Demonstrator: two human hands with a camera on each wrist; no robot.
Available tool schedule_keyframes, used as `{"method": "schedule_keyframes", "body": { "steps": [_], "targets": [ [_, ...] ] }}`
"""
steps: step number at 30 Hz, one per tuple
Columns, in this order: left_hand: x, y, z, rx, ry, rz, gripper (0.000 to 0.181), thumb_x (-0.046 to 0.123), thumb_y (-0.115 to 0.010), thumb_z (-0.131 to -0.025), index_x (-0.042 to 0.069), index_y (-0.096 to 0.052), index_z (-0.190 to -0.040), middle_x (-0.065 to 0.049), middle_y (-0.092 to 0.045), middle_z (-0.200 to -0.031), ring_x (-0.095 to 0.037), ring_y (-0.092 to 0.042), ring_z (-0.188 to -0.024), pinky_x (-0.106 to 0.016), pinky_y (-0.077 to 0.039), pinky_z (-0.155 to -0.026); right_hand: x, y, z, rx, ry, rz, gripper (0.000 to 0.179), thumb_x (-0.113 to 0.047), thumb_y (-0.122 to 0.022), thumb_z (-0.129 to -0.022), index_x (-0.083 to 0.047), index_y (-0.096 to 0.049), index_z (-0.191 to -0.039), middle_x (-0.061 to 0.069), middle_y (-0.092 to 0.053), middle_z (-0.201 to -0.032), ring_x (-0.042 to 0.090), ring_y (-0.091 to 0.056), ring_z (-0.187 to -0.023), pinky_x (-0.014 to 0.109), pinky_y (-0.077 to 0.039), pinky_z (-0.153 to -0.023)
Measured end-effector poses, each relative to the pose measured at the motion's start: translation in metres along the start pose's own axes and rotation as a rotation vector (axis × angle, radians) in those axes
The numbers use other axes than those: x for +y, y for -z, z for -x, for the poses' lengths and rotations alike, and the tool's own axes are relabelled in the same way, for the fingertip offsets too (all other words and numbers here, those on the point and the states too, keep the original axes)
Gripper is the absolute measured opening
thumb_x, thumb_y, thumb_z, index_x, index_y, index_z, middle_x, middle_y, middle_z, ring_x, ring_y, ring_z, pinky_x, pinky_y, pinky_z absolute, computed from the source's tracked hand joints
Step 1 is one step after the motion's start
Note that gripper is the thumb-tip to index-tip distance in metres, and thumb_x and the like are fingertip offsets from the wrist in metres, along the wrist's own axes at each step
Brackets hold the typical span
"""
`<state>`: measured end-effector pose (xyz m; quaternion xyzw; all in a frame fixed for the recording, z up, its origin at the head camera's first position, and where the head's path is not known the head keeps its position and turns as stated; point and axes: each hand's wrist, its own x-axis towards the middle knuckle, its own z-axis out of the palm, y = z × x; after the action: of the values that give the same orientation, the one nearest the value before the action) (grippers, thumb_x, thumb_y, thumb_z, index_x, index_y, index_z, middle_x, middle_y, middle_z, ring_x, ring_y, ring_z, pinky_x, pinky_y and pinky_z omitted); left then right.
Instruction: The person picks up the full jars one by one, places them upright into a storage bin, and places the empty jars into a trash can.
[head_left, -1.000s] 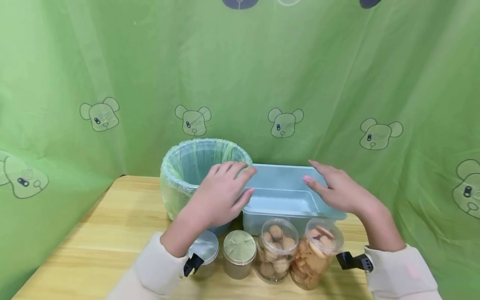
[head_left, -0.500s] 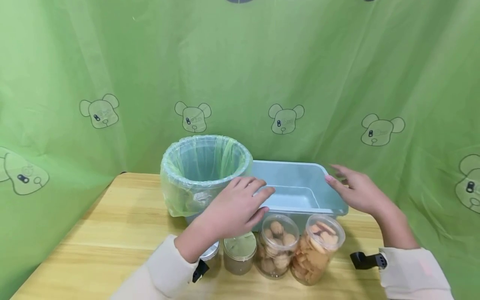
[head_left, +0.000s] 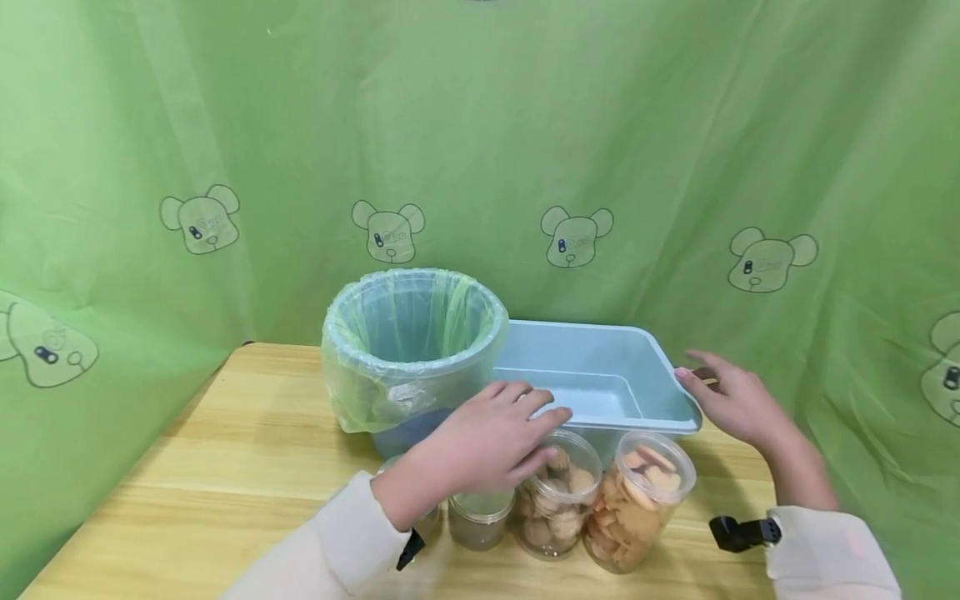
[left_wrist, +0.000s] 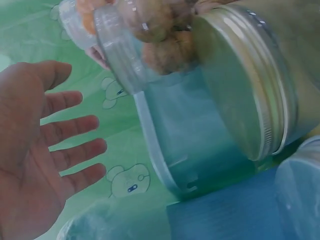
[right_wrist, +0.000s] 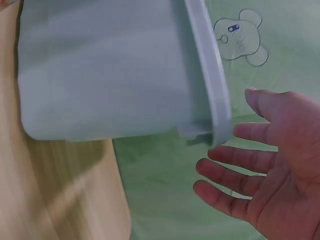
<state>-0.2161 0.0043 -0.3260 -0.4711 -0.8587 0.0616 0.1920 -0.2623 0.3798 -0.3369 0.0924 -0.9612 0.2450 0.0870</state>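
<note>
My left hand (head_left: 483, 442) hovers with loosely extended fingers over the row of jars, its thumb overlapping the rim of the clear jar of walnuts (head_left: 551, 525) in the head view. Spread fingers show in the left wrist view, with nothing in the palm. My right hand (head_left: 738, 404) is at the right end of the light blue plastic bin (head_left: 600, 396), thumb tip right at the rim. In the right wrist view its fingers stay straight beside that rim. A clear jar of orange chip-like pieces (head_left: 630, 529) stands right of the walnuts.
A blue bucket with a green bag liner (head_left: 412, 367) stands left of the bin. A jar with a metal lid (left_wrist: 230, 90) stands left of the walnuts, and another jar (left_wrist: 302, 190) is partly hidden under my left wrist. A green printed curtain (head_left: 480, 125) hangs behind the wooden table (head_left: 247, 433).
My left hand has moved right and down, from beside the bucket to over the jars. My right hand has moved right, from above the bin to its right rim.
</note>
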Motion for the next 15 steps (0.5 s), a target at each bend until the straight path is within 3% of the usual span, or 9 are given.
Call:
{"method": "schedule_keyframes", "body": {
  "steps": [4,8,11,15],
  "targets": [
    [0.002,-0.008,-0.003,-0.068,-0.023,0.038,0.054,0.051,-0.034,-0.110,0.024,-0.043,-0.155,-0.002,-0.049,-0.151,-0.023,-0.046,-0.139,-0.041,-0.039,-0.115,0.010,-0.005,0.001,0.032,-0.013,-0.026,0.064,-0.041,-0.044,-0.110,0.008,-0.039,-0.151,0.038,-0.060,-0.128,0.054,-0.061,-0.111,0.062,-0.056,-0.084],
    [0.004,-0.017,-0.005,-0.108,-0.046,0.037,0.059,0.056,-0.030,-0.109,0.026,-0.038,-0.158,-0.002,-0.045,-0.155,-0.022,-0.047,-0.138,-0.041,-0.042,-0.113,0.016,-0.011,0.001,0.069,-0.017,-0.066,0.059,-0.038,-0.048,-0.109,0.006,-0.044,-0.148,0.035,-0.064,-0.122,0.047,-0.065,-0.105,0.046,-0.058,-0.075],
    [0.005,-0.021,-0.006,-0.120,-0.058,0.043,0.063,0.060,-0.027,-0.107,0.026,-0.035,-0.160,-0.002,-0.043,-0.157,-0.022,-0.047,-0.138,-0.041,-0.043,-0.111,0.018,-0.014,0.000,0.092,-0.016,-0.107,0.054,-0.033,-0.051,-0.108,0.005,-0.047,-0.147,0.033,-0.067,-0.119,0.036,-0.067,-0.096,0.034,-0.055,-0.070],
    [0.006,-0.025,-0.008,-0.142,-0.076,0.068,0.071,0.068,-0.023,-0.104,0.027,-0.033,-0.161,-0.001,-0.042,-0.158,-0.021,-0.046,-0.137,-0.040,-0.043,-0.111,0.021,-0.019,0.004,0.119,-0.033,-0.161,0.051,-0.030,-0.054,-0.108,0.004,-0.051,-0.144,0.031,-0.068,-0.117,0.015,-0.064,-0.089,0.027,-0.054,-0.066]
  ]
}}
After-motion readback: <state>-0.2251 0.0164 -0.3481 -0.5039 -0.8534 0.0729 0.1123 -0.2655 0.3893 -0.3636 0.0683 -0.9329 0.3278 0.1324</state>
